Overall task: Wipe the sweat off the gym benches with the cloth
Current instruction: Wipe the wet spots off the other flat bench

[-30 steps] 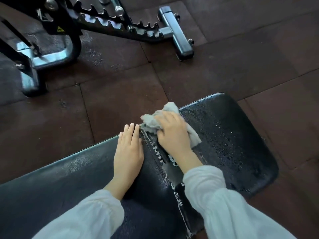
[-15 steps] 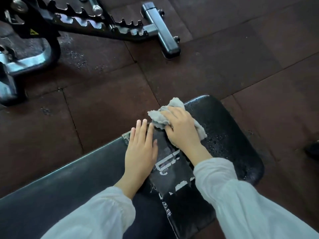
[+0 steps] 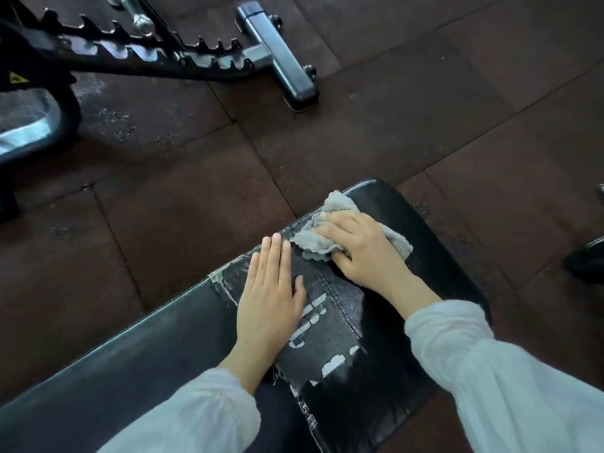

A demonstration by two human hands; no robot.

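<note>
A black padded gym bench (image 3: 137,358) runs from the lower left to the right of the middle, where its rounded end lies. Worn white lettering and a torn seam cross the pad near my hands. My right hand (image 3: 362,253) presses a crumpled grey cloth (image 3: 322,240) onto the pad near its far edge, fingers curled over the cloth. My left hand (image 3: 269,302) lies flat on the pad just left of the cloth, fingers straight and together. Both arms wear white sleeves.
Dark rubber floor tiles (image 3: 392,132) surround the bench. Another machine's black notched frame (image 3: 157,53) and grey metal foot (image 3: 277,57) stand at the upper left. A dark object (image 3: 588,259) pokes in at the right edge.
My right hand and the cloth have slid further along the pad toward its rounded end. My left hand has followed it. The water droplets seen earlier on the end of the pad no longer show.
</note>
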